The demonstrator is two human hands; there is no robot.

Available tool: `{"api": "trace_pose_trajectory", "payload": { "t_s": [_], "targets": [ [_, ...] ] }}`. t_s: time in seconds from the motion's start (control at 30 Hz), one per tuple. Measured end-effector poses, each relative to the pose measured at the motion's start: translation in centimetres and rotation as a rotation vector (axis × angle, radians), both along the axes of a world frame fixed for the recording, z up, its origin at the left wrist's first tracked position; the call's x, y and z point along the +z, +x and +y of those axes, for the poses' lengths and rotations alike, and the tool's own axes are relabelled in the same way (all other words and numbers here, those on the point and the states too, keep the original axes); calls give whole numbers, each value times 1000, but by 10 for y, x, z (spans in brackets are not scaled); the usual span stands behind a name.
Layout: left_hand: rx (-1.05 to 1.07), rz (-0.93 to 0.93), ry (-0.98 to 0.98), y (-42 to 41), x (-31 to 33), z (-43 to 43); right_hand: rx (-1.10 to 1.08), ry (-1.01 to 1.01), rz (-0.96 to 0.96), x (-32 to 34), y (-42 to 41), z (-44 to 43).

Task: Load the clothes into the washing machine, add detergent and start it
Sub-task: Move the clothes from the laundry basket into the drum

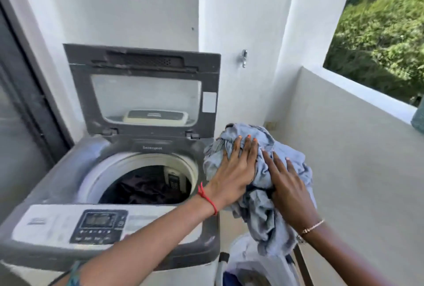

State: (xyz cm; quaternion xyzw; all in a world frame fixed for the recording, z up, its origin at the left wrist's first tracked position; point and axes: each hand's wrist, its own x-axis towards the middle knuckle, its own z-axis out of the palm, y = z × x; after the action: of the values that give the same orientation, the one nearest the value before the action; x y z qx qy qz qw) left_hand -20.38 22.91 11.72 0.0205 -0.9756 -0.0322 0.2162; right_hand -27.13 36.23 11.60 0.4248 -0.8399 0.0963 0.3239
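Laundry bundle (262,172) of pale blue cloth is right of centre in the frame, just beside the open washing machine (68,171). The left hand (234,168) and the right hand (290,188) press on it with straight fingers, not curled round it. It looks soft, light and floppy, with a tail hanging low, so I would support it from below. Dark clothes (142,188) already lie in the drum. The raised lid (142,61) stands behind; the machine's right edge could catch the tail

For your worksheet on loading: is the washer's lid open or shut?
Open: the lid stands upright behind the drum, dark clothes visible inside.
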Motion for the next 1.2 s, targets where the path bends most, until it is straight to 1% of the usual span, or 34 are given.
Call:
{"api": "trace_pose_trajectory", "payload": {
  "t_s": [0.07,0.17,0.27,0.33,0.47,0.6,0.67,0.8,0.87,1.0,1.13,1.2],
  "targets": [
    [83,-54,-13,16,38,-18,65,-29,-31,25,4,-23],
    [190,8,-45,40,80,-48,207,-78,-95,58,14,-61],
    [277,19,-50,65,96,-80,320,-89,-53,78,29,-104],
    [342,1,-29,80,92,-104,378,-78,-25,75,38,-135],
    [459,-75,5,105,54,-158,440,-53,44,38,55,-200],
    [527,-222,60,126,-6,-203,472,64,-18,-13,71,-256],
    [547,-291,118,131,-33,-223,473,158,-67,-43,73,-281],
    [581,-476,240,131,-75,-255,432,419,-213,-100,69,-324],
    [596,-554,277,126,-98,-273,416,493,-271,-125,66,-343],
    [657,-739,293,110,-137,-313,421,587,-370,-174,60,-383],
    [727,-906,336,97,-165,-349,422,726,-479,-222,58,-417],
    [713,-995,289,93,-179,-362,388,809,-576,-232,58,-426]
  ]
}}
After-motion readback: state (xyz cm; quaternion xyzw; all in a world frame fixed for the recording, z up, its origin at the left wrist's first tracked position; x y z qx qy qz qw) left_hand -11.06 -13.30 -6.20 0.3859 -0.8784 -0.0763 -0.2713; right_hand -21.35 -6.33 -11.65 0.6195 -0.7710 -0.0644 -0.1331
